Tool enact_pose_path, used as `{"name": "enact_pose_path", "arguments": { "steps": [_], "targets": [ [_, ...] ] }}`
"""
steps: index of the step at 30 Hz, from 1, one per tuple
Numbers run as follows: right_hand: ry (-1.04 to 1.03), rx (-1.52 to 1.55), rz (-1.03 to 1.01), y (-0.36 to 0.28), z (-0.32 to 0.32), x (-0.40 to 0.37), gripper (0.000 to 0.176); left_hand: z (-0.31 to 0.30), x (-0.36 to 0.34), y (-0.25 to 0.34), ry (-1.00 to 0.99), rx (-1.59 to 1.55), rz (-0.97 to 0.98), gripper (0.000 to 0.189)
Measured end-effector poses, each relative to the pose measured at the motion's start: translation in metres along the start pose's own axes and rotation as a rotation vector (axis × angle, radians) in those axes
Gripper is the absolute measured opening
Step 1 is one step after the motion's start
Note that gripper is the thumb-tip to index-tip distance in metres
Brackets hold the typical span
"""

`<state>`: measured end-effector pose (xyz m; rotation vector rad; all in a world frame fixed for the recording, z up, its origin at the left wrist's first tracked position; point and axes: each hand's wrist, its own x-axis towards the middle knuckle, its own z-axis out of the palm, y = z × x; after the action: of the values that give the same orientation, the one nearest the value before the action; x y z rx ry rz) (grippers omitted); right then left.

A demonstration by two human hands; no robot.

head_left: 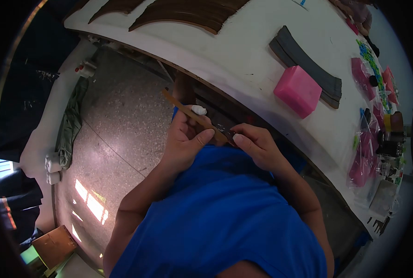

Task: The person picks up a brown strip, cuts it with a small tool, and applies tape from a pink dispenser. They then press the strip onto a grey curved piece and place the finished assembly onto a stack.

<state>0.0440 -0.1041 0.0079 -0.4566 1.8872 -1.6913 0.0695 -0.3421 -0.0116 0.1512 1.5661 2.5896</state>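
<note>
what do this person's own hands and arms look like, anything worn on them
Both the left hand and the right hand are ungloved, and the forearms are bare, with no watch or bracelet to be seen. A white wrapping, perhaps a bandage, covers a fingertip of the left hand. The person wears a blue garment; no sleeve reaches the forearms.

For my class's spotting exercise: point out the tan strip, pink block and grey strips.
Tan strip (188, 112): head view, flat side, near its middle.
Pink block (297, 88): head view, upper face.
Grey strips (315, 69): head view, exposed surface beside the block.
</note>
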Motion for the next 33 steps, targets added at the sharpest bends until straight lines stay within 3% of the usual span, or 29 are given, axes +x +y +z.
{"name": "enact_pose_path", "arguments": {
  "steps": [5,12,24,33],
  "targets": [
    [0.045,-0.142,-0.051,0.001,0.001,-0.003,0.031,0.000,-0.002,0.001,-0.071,-0.017,-0.055,0.040],
    [0.115,-0.134,-0.161,0.013,0.006,-0.009,0.033,0.006,-0.005,-0.003,-0.015,0.027,-0.055,0.039],
    [0.105,-0.195,-0.195,0.002,0.011,0.000,0.028,0.001,-0.010,-0.005,0.021,0.021,0.047,0.040],
    [-0.092,-0.341,-0.199,-0.021,0.051,0.067,0.028,-0.043,-0.046,0.002,0.398,0.112,0.190,0.036]
  ]
}}
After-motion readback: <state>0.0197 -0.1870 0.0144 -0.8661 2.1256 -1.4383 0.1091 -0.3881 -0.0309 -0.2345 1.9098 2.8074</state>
